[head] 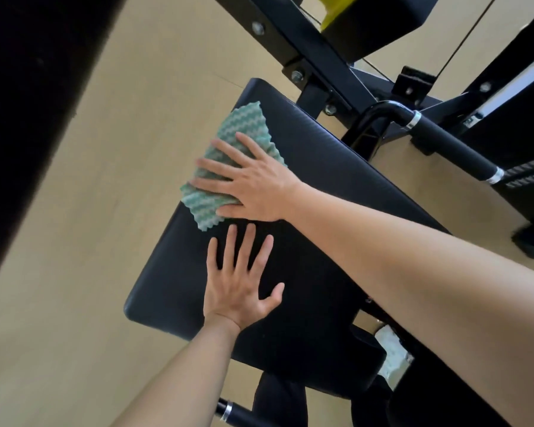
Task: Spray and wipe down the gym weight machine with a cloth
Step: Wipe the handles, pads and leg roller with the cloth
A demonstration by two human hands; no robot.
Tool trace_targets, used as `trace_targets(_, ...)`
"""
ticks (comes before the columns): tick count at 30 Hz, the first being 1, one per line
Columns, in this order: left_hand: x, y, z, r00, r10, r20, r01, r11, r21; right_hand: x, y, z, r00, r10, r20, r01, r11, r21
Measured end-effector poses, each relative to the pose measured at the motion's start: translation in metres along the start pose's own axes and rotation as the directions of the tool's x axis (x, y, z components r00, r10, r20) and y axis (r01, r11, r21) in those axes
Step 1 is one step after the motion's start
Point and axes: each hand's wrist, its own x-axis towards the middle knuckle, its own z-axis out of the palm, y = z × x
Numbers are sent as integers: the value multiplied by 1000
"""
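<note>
The black padded seat (315, 186) of the weight machine fills the middle of the head view. A green and white zigzag cloth (244, 127) lies on the seat's left edge. My right hand (247, 180) presses flat on the cloth with straight, spread fingers. My left hand (241, 278) rests flat on the bare pad just below it, fingers spread, holding nothing. No spray bottle is in view.
The black steel frame (293, 41) with bolts rises at the top. A black foam-covered handle bar (453, 143) sticks out on the right. A yellow part (336, 10) shows at the top. Tan floor (105, 211) lies to the left.
</note>
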Motion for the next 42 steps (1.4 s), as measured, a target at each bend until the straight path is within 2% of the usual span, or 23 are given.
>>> trace_targets(2,1,-1,0,1000,3,-11,-3,1000,-5,-6,31,-5,988,155,-24,-153,987,52)
trace_targets(5,0,-1,0,999,14,-31,-15,1000,-15,-19,61,-8,913,406,-38,-395,905,158)
trace_targets(10,0,-1,0,999,14,-42,-15,1000,-25,-23,44,0,779,622,-81,-591,772,234)
trace_targets(12,1,-1,0,999,17,-35,-18,999,-27,-29,29,4,809,582,-87,-558,805,200)
trace_targets(15,2,-1,-1,999,23,-28,-23,1000,-20,-51,10,17,921,377,-95,-367,924,110)
trace_targets(17,2,-1,-2,999,22,-25,-22,1000,-22,-70,6,25,962,264,-74,-258,963,78)
trace_targets(19,2,-1,-2,999,20,-35,-21,999,-27,-92,10,30,965,257,-52,-252,964,87)
trace_targets(20,2,-1,-2,999,21,-41,-22,999,-34,-105,12,33,949,311,-45,-305,946,111)
trace_targets(22,1,-1,-2,999,21,-50,-23,999,-42,-134,12,42,862,506,-30,-494,851,176)
trace_targets(25,2,-1,-1,999,16,-51,-18,999,-37,-163,-11,56,614,788,52,-768,580,271)
trace_targets(27,2,-1,-1,999,14,-51,-16,999,-34,-161,-37,59,444,888,123,-859,382,340)
trace_targets(28,2,-1,-1,999,13,-50,-15,999,-32,-156,-51,59,394,908,146,-872,318,372)
trace_targets(29,2,-1,-1,999,15,-47,-16,999,-31,-151,-65,60,382,910,160,-870,296,394)
trace_targets(31,2,-1,-2,999,17,-45,-19,999,-30,-149,-91,65,458,874,161,-846,372,383)
trace_targets(35,2,-2,-3,999,26,-36,-27,999,-37,-187,-123,87,704,698,127,-702,658,273)
trace_targets(37,1,-2,-3,999,22,-35,-23,999,-41,-214,-122,95,796,589,138,-604,768,213)
trace_targets(39,1,-2,-3,999,18,-36,-19,999,-44,-233,-112,98,807,565,170,-590,784,193)
trace_targets(40,1,-1,-3,999,16,-40,-17,999,-46,-238,-104,97,775,603,187,-631,749,200)
trace_targets(42,1,0,-3,999,11,-43,-13,999,-47,-239,-90,94,653,728,210,-756,612,231)
